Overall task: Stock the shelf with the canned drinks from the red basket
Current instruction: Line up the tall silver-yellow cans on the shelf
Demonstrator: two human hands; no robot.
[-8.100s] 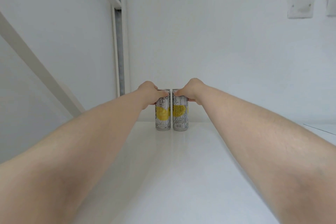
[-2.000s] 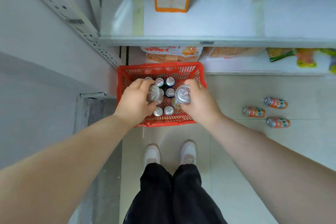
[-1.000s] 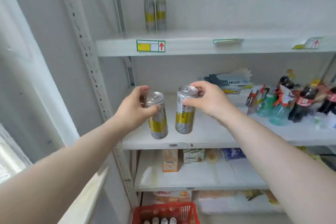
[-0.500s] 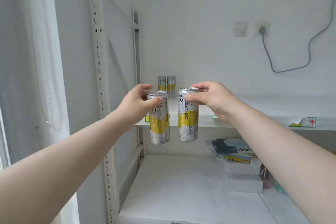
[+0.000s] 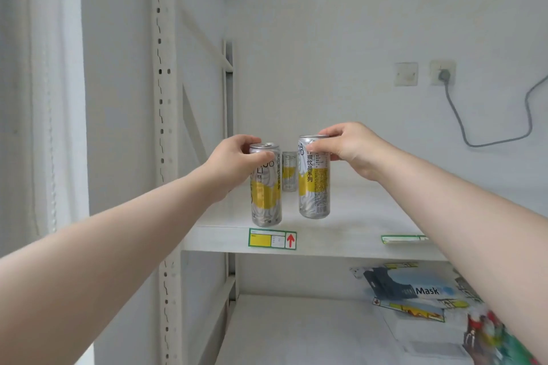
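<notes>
Looking along our two bare arms, we see one tall can in each hand. Our left hand [image 5: 234, 157] grips the top of the left can [image 5: 267, 195], with the thumb in front and the fingers curled round the rim. Our right hand [image 5: 347, 145] pinches the top of the right can [image 5: 314, 187] in the same way. Both cans are upright, side by side with a small gap between them, at the front of the white shelf [image 5: 361, 216]. We cannot tell if their bottoms touch it.

The cans are silver with a yellow band. On the left one we read "UO" and "LI". On the right one we read "HA" and "UO", and the words "饮品系列" run down its side. The print under that is too small to read.

Just under the left can, on the shelf's front edge, is a green label [image 5: 272, 239] with a yellow patch and a red arrow that points up. On the lower shelf [image 5: 296, 329] lies a blue box [image 5: 415, 287] that says "Mask".

Through the gap between our cans we see a back can [image 5: 289, 170] standing far in, near the wall. Up on the wall, a plug [image 5: 443, 75] sits in a socket and its grey cable [image 5: 462, 127] hangs down.
</notes>
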